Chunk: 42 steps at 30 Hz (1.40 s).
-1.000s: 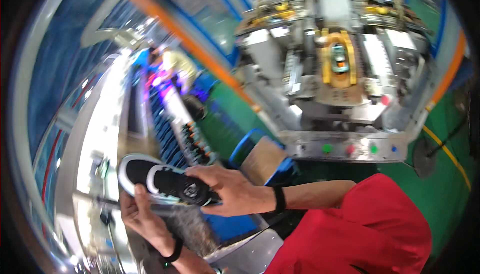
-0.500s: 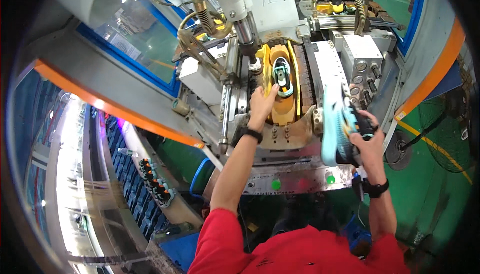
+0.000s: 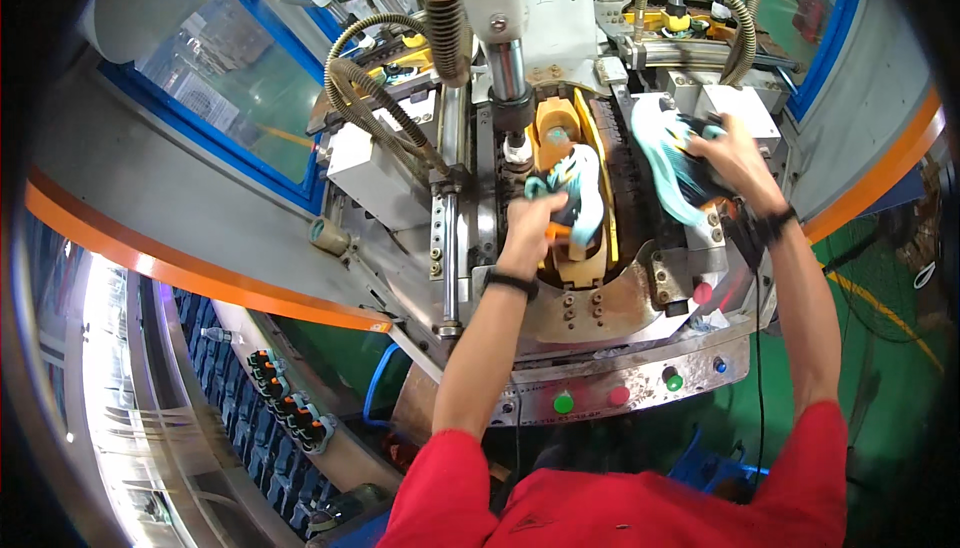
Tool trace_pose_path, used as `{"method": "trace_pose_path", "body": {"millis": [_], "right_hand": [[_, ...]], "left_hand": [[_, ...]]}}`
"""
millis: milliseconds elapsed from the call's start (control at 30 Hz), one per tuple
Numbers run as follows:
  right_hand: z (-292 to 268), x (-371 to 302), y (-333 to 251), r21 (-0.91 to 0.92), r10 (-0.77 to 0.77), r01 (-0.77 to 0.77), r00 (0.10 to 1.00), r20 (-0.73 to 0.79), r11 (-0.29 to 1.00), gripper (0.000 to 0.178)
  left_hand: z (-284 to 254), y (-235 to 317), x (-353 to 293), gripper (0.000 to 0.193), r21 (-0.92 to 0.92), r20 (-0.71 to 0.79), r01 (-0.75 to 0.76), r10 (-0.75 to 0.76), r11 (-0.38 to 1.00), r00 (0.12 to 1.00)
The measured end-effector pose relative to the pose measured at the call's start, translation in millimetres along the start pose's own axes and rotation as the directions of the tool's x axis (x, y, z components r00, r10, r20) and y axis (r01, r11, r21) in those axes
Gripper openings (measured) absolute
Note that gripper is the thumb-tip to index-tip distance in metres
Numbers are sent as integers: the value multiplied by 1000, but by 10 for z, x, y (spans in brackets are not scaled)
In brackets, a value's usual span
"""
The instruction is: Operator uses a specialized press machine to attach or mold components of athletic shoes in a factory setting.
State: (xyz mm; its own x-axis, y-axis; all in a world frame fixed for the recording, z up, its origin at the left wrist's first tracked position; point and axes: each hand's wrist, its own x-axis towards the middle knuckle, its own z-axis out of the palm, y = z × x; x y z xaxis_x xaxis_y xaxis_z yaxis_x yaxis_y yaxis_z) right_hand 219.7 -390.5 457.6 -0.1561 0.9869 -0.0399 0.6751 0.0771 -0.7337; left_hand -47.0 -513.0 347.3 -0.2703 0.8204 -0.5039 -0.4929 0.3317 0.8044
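Observation:
My left hand (image 3: 532, 231) is closed on a teal and black shoe (image 3: 592, 198), which is tipped on its side with its pale sole facing right. The shoe is over the yellow mould (image 3: 553, 128) of the press; motion blur hides whether it still touches it. To the right, my right hand (image 3: 735, 163) grips a second teal and black shoe (image 3: 658, 156) by its dark opening. That shoe hangs in the air beside the mould, its sole turned left, and is smeared by motion.
A metal press cylinder (image 3: 508, 73) stands just left of the mould, with ribbed hoses (image 3: 365, 58) around it. A front panel (image 3: 640, 383) carries green and red buttons. At lower left, a blue conveyor (image 3: 235, 398) runs beside a ledge with small orange-black parts (image 3: 290, 403).
The shoe in the mould has gone from lying upright to tipped in my left hand's grip. My right hand has carried its shoe forward, away from my body.

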Motion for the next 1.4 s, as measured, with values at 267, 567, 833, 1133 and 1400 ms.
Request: {"method": "trace_pose_path", "body": {"millis": [267, 567, 833, 1133, 1400], "right_hand": [[1902, 732, -488, -353, -132, 211, 963, 235, 912, 48], [2257, 96, -314, -329, -468, 466, 880, 77, 821, 59], [2738, -2782, 657, 203, -789, 867, 287, 543, 455, 12], [3564, -2640, 1243, 307, -875, 919, 76, 479, 248, 15], [3118, -5070, -2134, 811, -955, 584, -262, 142, -40, 15]], "left_hand": [[-771, -334, -3071, 48, -50, -230, -186, 170, 981, 958], [-897, -1474, -4761, 44, -167, -805, -380, 96, 910, 586], [-688, -2546, -4843, 32, -370, -896, -539, -136, 757, 423], [-393, -4124, -5871, 28, -370, -880, -707, -472, 603, 57], [-941, -6268, -7364, 30, -250, -641, -806, -716, 537, -278]]}}
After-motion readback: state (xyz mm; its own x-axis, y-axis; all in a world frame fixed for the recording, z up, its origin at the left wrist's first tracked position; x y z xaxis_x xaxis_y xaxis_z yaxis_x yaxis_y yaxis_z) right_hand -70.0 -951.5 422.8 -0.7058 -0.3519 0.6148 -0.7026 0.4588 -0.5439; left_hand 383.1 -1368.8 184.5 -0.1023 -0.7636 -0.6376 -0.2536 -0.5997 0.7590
